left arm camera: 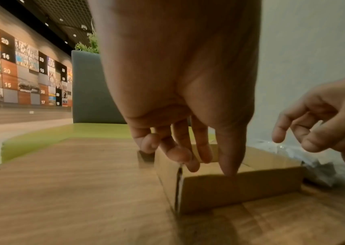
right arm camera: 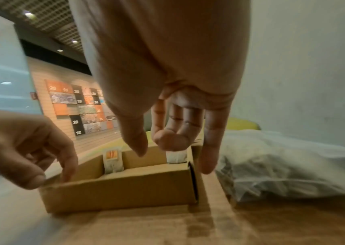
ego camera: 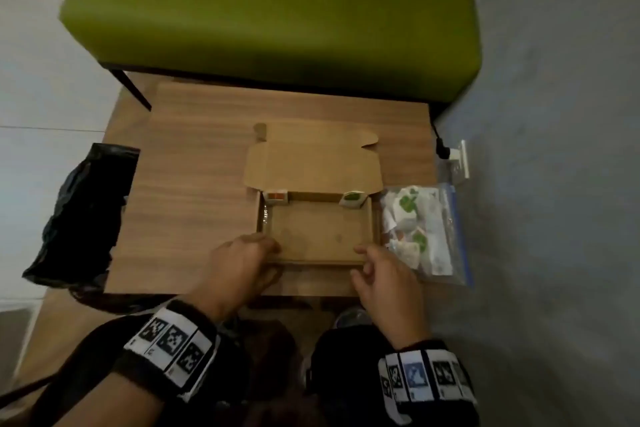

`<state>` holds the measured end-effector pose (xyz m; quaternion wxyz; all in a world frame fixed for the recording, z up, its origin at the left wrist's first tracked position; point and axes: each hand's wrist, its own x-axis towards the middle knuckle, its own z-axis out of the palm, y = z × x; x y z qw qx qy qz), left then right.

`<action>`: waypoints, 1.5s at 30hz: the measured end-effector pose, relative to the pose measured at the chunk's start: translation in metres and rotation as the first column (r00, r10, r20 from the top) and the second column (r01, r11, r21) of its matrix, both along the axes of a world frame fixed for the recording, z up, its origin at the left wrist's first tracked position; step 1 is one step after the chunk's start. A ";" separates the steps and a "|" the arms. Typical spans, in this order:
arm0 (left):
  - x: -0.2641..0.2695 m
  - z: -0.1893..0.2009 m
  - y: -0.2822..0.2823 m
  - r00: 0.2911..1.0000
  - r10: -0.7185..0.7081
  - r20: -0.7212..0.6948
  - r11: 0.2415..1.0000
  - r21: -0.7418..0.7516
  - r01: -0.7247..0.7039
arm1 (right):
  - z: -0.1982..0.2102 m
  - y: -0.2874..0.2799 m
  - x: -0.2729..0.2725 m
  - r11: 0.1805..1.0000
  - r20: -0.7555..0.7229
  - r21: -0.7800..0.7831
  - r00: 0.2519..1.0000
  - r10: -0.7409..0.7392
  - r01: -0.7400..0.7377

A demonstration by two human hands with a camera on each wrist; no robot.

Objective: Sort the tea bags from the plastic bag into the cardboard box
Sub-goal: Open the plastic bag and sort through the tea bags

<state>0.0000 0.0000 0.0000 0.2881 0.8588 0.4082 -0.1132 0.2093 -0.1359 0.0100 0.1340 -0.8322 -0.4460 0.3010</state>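
1. A crumpled, glossy black bag [ego camera: 81, 215] is slumping off the left edge of the wood-grain surface [ego camera: 194, 163].
2. The left hand [ego camera: 239, 263] is resting at the near-left corner of the cardboard box [ego camera: 317, 236]; its grip is narrow, with the thumb and fingertips [left arm camera: 229, 167] curling over the corner's rim.
3. The flat, square brown box is lying open on the surface, with its lid folded back.
4. An orange-labelled tea bag [ego camera: 276, 197] is standing in the far-left corner, and a green-labelled tea bag [ego camera: 353, 198] in the far-right corner.
5. The right hand [ego camera: 388, 276] is hovering by the near-right corner, with its grip loose and holding nothing.
6. A clear, crinkly plastic bag [ego camera: 426, 229] of white paper tea bags is lying just beside the box's right wall.
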 end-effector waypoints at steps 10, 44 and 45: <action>-0.031 -0.034 -0.014 0.986 -0.055 0.157 0.971 0.238 0.016 | -0.043 0.004 -0.025 0.976 0.324 0.152 0.941 0.098 -0.154; -0.039 0.031 -0.049 0.852 -0.010 0.524 0.987 0.144 -0.078 | 0.037 -0.055 0.106 0.834 0.162 0.497 0.918 -0.362 0.241; -0.038 0.036 -0.054 0.836 -0.006 0.549 0.989 0.126 -0.075 | 0.047 -0.062 0.098 0.856 0.246 0.491 0.916 -0.318 0.165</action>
